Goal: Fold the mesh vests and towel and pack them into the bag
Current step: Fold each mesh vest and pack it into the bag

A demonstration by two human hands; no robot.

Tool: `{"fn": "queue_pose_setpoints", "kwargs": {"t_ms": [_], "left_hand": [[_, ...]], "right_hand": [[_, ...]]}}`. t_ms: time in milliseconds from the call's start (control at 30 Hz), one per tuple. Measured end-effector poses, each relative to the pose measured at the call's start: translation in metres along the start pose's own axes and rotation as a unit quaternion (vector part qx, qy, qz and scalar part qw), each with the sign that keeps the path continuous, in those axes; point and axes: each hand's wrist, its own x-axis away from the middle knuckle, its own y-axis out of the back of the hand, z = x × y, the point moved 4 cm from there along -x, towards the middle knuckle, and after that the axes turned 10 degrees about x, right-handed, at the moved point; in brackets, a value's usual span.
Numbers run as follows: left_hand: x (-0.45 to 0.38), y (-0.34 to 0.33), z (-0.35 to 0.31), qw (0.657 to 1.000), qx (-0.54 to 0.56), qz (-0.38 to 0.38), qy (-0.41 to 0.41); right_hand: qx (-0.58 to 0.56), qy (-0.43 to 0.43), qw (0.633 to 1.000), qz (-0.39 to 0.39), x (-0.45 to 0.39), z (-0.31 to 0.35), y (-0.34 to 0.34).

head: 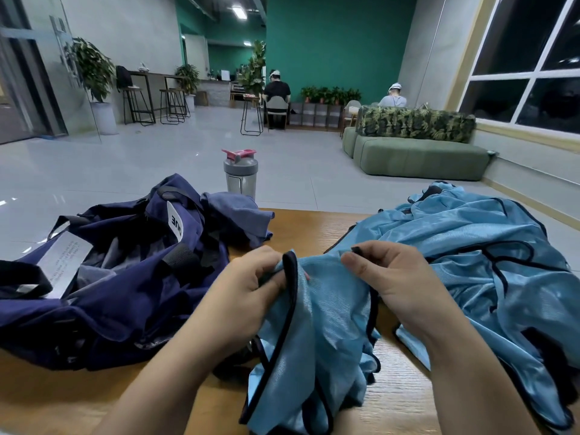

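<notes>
Both hands are closed on one light-blue mesh vest held up over the near edge of the wooden worktop. The left hand pinches the vest's black-trimmed edge between thumb and fingers, and the right hand grips another stretch of the black trim just beside it, so the cloth between them sags in loose folds down toward the person. The lower part of the vest drapes over the worktop's front edge.

To the right lies a rumpled pile of more light-blue vests, touching the one being held; how many are in it I cannot tell. To the left sits the navy bag, unzipped and slumped open, with a white label showing on its strap and some greyish fabric inside. A blue-grey towel lies crumpled against the far right side of the bag, partly on the worktop. Behind the towel, at the far edge, stands a grey shaker bottle with a pink flip cap, upright.
</notes>
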Motion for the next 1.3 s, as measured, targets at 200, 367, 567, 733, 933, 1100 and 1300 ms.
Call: {"fn": "queue_pose_setpoints", "kwargs": {"t_ms": [200, 367, 567, 733, 933, 1100, 1300], "left_hand": [[0.001, 0.007, -0.006, 0.982, -0.162, -0.066, -0.073], [0.008, -0.010, -0.025, 0.998, -0.028, -0.027, -0.043], [0.008, -0.030, -0.024, 0.999, -0.025, -0.032, -0.032], [0.008, -0.024, -0.021, 0.996, -0.069, -0.057, -0.027], [0.008, -0.021, -0.019, 0.990, -0.117, -0.065, -0.045], [0.007, -0.024, -0.014, 0.983, -0.163, -0.053, -0.063], [0.002, -0.001, 0.010, 1.000, -0.005, 0.018, 0.023]], "right_hand": [[-0.050, -0.037, 0.997, -0.037, 0.001, -0.006, 0.004], [0.074, 0.004, 0.985, -0.155, 0.002, 0.003, 0.005], [0.052, 0.032, 0.998, -0.006, 0.008, 0.014, -0.021], [0.051, 0.044, 0.997, 0.033, 0.015, 0.022, -0.015], [0.046, 0.051, 0.995, 0.073, 0.020, 0.027, -0.019], [0.086, 0.063, 0.992, 0.067, 0.016, 0.019, -0.018], [0.023, 0.053, 0.997, 0.044, 0.016, 0.016, 0.003]]}}
